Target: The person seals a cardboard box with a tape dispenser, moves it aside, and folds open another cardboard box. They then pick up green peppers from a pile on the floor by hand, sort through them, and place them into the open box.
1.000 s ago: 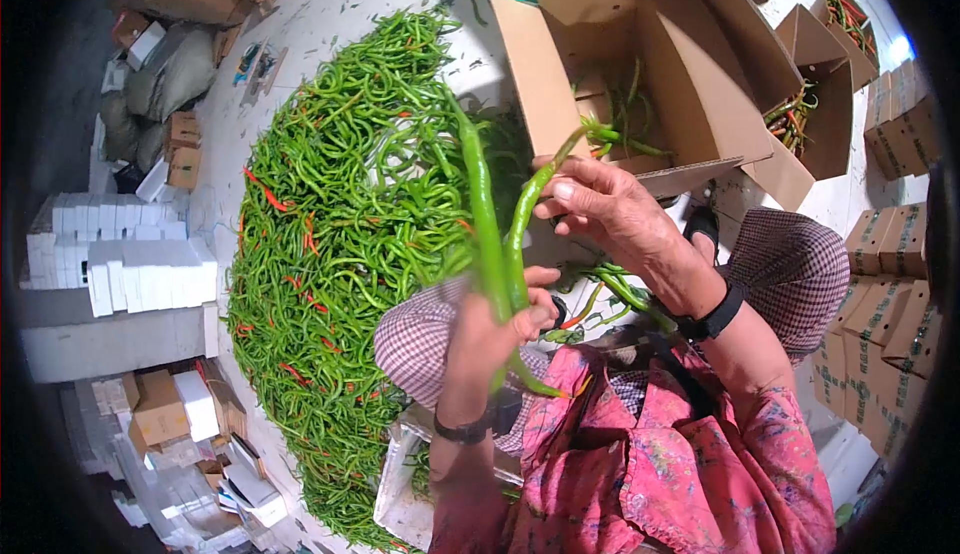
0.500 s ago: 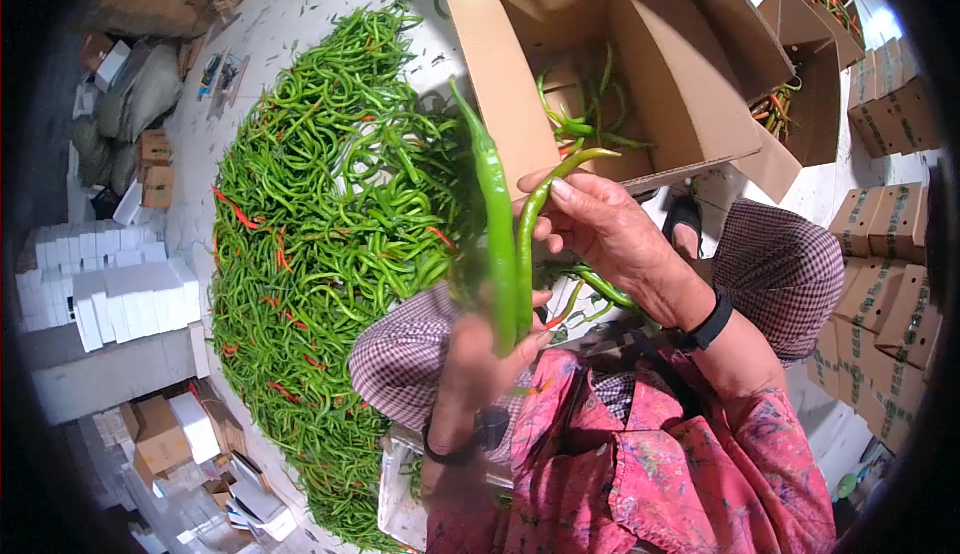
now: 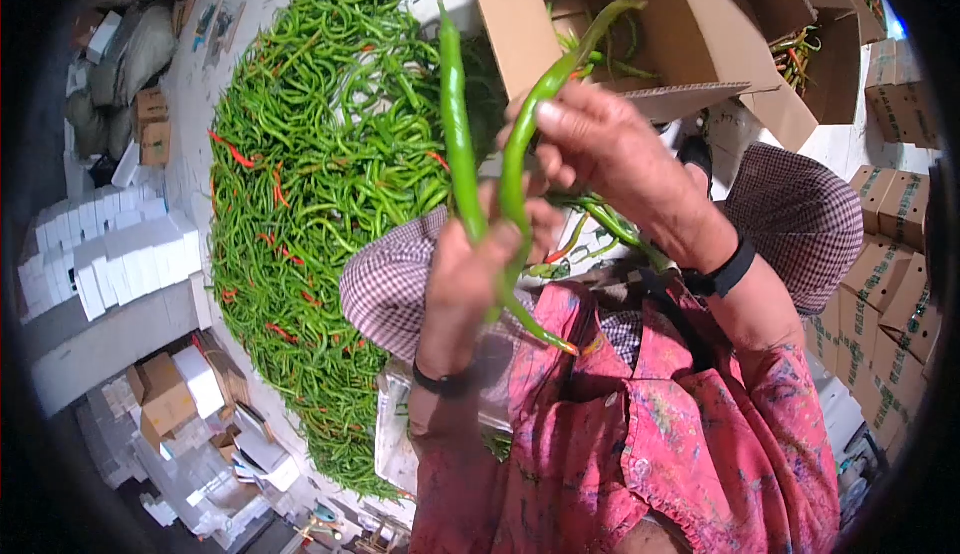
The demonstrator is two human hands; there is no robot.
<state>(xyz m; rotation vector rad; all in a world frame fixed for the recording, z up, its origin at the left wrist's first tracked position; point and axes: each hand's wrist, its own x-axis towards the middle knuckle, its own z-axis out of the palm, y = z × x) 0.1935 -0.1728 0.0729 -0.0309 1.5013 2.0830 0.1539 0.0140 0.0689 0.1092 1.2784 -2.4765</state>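
My left hand [image 3: 470, 284] grips two long green chili peppers upright in front of my chest. The straight pepper [image 3: 456, 134] rises from its fingers toward the top of the view. My right hand [image 3: 595, 149] pinches the second, curved pepper [image 3: 535, 104] near its upper part, the stem end bending toward an open cardboard box [image 3: 690, 24]. The peppers' lower tips stick out below the left hand over my pink patterned apron. Both wrists wear black bands.
A big heap of green chilies [image 3: 320, 174] with a few red ones covers the floor at left. More open boxes [image 3: 830, 54] with peppers and folded cartons [image 3: 890, 254] stand at right. White foam boxes [image 3: 120, 264] and sacks line the far left.
Both hands have risen with the two peppers, and the view has dipped closer to them. My right hand has slid higher along the curved pepper.
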